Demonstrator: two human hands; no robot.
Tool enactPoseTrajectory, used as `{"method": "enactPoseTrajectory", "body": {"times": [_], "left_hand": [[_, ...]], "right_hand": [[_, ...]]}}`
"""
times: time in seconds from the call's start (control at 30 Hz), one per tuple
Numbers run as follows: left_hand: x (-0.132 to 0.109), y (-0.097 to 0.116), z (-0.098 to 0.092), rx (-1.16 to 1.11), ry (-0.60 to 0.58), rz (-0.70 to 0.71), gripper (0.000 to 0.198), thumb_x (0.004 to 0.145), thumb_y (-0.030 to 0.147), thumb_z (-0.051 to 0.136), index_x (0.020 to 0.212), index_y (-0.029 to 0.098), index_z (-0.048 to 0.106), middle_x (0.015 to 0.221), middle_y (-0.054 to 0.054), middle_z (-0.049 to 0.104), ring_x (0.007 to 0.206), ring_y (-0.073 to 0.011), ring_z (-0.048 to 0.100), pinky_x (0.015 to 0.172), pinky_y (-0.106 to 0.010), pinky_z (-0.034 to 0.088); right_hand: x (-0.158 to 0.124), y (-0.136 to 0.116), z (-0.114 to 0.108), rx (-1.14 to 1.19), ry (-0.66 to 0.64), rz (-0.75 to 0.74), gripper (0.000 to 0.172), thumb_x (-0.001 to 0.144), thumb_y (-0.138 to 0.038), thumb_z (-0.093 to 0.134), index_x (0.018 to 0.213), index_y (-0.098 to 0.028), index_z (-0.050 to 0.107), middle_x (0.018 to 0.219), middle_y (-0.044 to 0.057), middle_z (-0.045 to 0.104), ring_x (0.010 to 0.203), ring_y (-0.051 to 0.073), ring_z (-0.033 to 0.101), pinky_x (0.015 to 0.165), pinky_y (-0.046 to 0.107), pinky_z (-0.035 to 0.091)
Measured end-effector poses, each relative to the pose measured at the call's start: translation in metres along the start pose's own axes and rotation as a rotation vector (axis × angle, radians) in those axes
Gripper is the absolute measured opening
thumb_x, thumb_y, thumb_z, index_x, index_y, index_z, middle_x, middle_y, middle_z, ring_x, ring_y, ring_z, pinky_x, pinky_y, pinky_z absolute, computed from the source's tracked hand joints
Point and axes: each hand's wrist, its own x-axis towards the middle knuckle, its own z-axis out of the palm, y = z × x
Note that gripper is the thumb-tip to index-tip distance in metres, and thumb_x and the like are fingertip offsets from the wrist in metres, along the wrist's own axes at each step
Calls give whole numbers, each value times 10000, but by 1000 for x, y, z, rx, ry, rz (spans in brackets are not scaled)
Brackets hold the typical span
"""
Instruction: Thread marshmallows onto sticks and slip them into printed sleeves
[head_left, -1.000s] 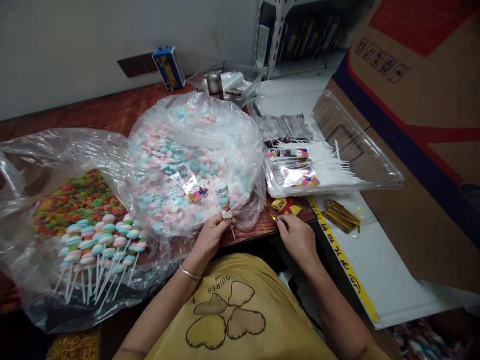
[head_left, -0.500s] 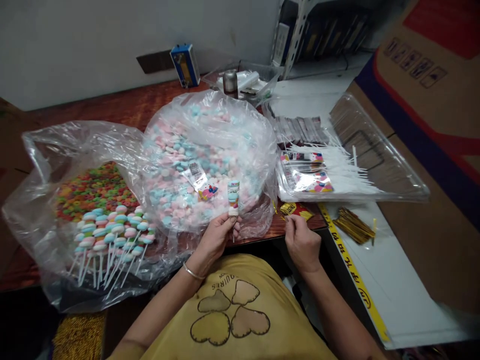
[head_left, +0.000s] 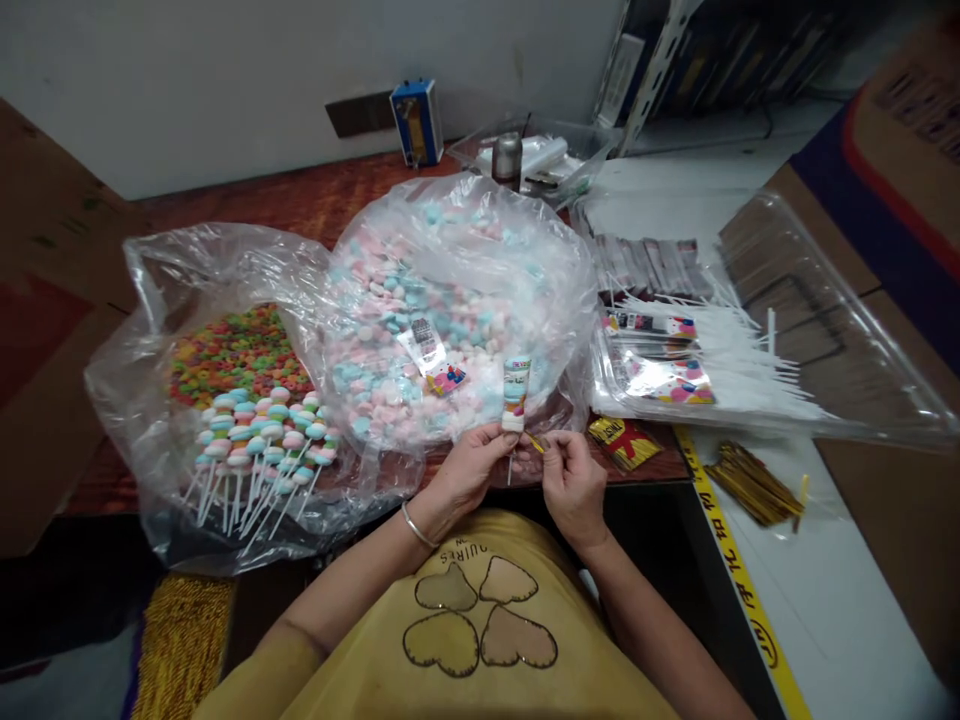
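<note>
One gold tie (head_left: 537,443) | right grip (head_left: 575,486) | brought up beside wrapped lollipop (head_left: 516,386)

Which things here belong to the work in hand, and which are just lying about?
Likely part of the work:
Lollipop in printed clear wrapper, held by the left hand
Thin gold twist tie, held by the right hand
Pastel striped lollipops on white sticks

Apparently just lying about:
Blue rectangular box
Grey cylindrical can
Large brown cardboard box, far left
</note>
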Motion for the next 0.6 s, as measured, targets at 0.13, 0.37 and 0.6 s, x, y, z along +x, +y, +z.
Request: {"method": "enactPoseTrajectory", "body": {"times": [0.13,0.37,0.6], "left_hand": [[0,0,-3,11,70,28,402,586,406,943,800,115,766,756,-47,720,642,-111,622,682,-255,509],[-2,5,5,37,9,47,377,647,433,904,842,133,787,792,-64,749,699,-161,668,741,-297,514],[4,3,2,138,54,96,392,603,452,921,793,132,799,765,-53,738,682,-130,606,719,-264,464]], "right_hand": [[6,1,-1,-44,34,12,219,1007,-389,460,940,-227,591,738,28,703,603,180,662,594,282,494],[6,1,6,-144,47,-178,247,1011,-372,472,926,-205,633,775,78,724,637,191,690,630,277,495],[9,6,-6,-76,96,2,244,1010,-409,473,924,-219,600,701,17,669,592,179,636,595,277,473]]}}
